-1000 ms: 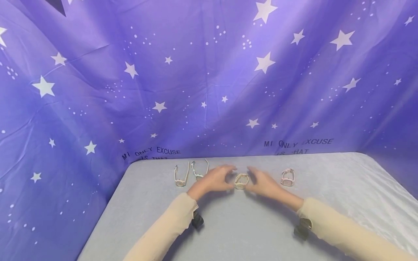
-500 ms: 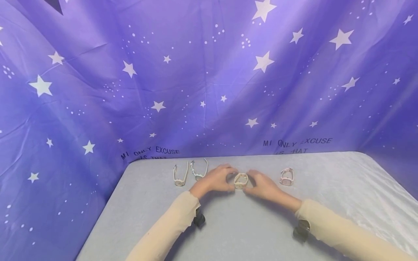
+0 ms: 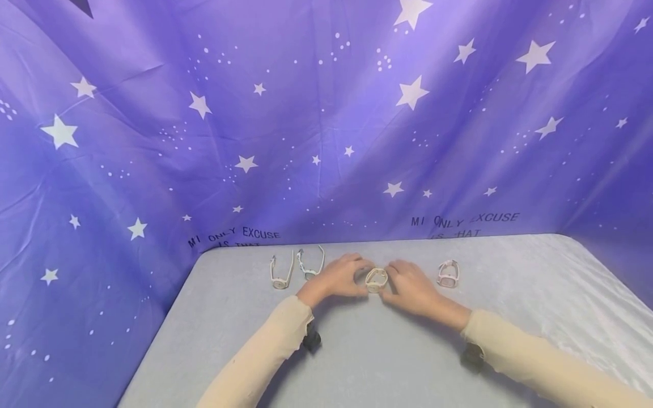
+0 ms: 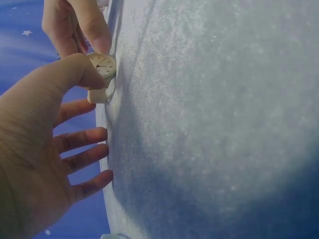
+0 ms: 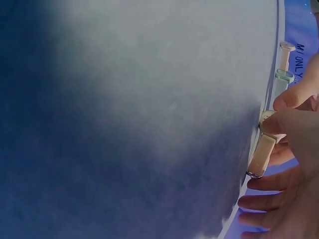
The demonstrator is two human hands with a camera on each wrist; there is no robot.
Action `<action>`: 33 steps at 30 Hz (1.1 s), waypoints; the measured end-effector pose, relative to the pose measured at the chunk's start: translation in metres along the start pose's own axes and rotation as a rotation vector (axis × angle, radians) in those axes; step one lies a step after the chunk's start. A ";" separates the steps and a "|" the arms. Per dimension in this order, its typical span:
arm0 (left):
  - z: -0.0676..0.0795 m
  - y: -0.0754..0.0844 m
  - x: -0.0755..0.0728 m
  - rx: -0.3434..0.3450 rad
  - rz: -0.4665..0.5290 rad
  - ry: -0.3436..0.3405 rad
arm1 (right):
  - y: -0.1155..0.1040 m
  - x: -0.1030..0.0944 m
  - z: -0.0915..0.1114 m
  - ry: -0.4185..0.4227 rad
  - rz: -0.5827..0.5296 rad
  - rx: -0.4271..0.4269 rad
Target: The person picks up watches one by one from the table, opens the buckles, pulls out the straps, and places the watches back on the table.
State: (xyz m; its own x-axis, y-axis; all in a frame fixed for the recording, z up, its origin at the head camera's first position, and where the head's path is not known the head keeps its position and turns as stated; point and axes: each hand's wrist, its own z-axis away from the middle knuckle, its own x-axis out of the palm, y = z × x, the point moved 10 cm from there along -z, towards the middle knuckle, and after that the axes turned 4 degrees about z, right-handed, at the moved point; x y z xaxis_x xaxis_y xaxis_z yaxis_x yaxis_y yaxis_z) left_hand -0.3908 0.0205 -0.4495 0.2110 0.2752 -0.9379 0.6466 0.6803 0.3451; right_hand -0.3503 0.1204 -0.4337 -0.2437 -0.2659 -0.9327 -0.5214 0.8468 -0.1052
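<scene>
A cream wristwatch [image 3: 374, 288] stands on its side on the table, its strap looped and its round dial facing me. My left hand [image 3: 338, 279] pinches it from the left, thumb at the dial's edge and index finger behind the strap. From the other side my right hand [image 3: 415, 290] grips the same watch, thumb at the front. In the left wrist view the dial [image 4: 102, 65] shows between both thumbs, while the other left fingers spread out. The right wrist view shows the strap [image 5: 262, 156] in front of the right index finger; the thumb hides part of the case.
To the left stand a beige watch [image 3: 279, 284] and a pale green-white watch [image 3: 310, 275], their straps unfastened. A pink watch [image 3: 448, 280] stands at the right with its strap looped. The grey velvety tabletop [image 3: 352, 362] ends at a purple star-patterned curtain [image 3: 326, 113].
My right thumb and fingers have drawn slightly closer around the cream watch. The left hand has barely moved, and the other watches stay in place.
</scene>
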 end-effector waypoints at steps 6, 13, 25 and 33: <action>-0.001 -0.001 0.000 0.004 0.008 0.004 | 0.002 0.004 0.001 -0.043 0.023 0.009; -0.002 -0.004 0.002 -0.008 -0.001 0.003 | 0.000 0.003 0.001 0.014 0.031 -0.047; 0.001 -0.007 -0.003 0.007 0.067 0.059 | -0.005 0.002 -0.002 0.084 -0.097 -0.091; 0.007 -0.008 -0.014 0.034 0.154 0.174 | -0.005 -0.002 -0.002 0.099 -0.115 -0.039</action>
State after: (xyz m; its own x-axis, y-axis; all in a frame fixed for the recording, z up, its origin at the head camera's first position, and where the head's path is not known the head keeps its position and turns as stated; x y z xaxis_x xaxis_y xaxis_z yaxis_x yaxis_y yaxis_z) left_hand -0.3934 0.0067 -0.4397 0.1816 0.4893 -0.8530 0.6414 0.5986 0.4799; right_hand -0.3484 0.1157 -0.4307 -0.2589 -0.4056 -0.8766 -0.5812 0.7903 -0.1940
